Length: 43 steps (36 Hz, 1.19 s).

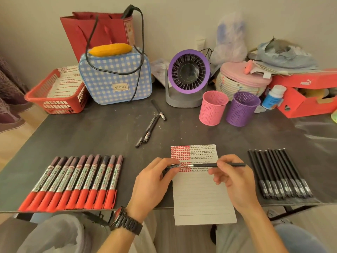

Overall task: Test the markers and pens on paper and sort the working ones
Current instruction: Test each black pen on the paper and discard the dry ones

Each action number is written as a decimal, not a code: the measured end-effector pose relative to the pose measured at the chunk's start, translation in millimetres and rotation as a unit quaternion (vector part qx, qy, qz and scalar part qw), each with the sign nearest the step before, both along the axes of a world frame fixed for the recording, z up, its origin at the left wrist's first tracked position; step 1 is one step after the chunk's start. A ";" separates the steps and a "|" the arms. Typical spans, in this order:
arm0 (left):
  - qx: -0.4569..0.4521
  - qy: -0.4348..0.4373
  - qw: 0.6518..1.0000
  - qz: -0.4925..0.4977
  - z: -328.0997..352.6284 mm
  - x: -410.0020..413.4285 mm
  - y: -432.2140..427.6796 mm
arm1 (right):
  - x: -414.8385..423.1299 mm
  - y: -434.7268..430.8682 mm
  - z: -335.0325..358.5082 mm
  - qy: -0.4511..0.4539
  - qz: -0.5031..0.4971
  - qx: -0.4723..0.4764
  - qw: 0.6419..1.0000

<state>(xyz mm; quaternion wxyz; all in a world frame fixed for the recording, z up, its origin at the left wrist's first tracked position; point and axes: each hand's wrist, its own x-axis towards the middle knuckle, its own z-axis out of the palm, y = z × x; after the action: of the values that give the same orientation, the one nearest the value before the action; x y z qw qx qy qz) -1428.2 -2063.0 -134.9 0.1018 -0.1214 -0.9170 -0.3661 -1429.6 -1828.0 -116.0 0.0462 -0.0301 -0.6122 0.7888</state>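
A lined paper sheet lies at the table's front edge, its top covered with red and black test marks. Over it my right hand grips a black pen held level, tip pointing left. My left hand pinches the pen's black cap, just off the tip. Several red-capped markers lie in a row at the left. A row of several black pens lies at the right. Three black pens lie loose in the middle of the table.
A pink mesh cup and a purple mesh cup stand behind the paper. Further back are a purple fan, a blue checked bag, a red basket, a woven lidded basket and a red shoebox.
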 end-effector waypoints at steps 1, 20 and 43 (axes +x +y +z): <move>-0.001 0.001 1.000 0.000 -0.3 -0.3 0.1 | 0.3 0.2 0.0 0.001 0.001 0.005 1.000; 0.012 0.014 0.999 -0.026 -2.7 -1.4 -1.5 | 2.2 -1.0 3.4 0.012 0.032 0.047 0.998; 0.012 -0.013 0.999 -0.042 6.3 2.8 -0.1 | 6.2 -7.0 10.0 0.008 0.098 0.149 0.984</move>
<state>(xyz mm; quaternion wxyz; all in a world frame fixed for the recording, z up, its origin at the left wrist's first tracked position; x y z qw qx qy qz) -1425.5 -2063.1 -128.5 0.0761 -0.1541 -0.9079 -0.3824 -1423.5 -1835.0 -106.1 -0.0220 0.0437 -0.7222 0.6900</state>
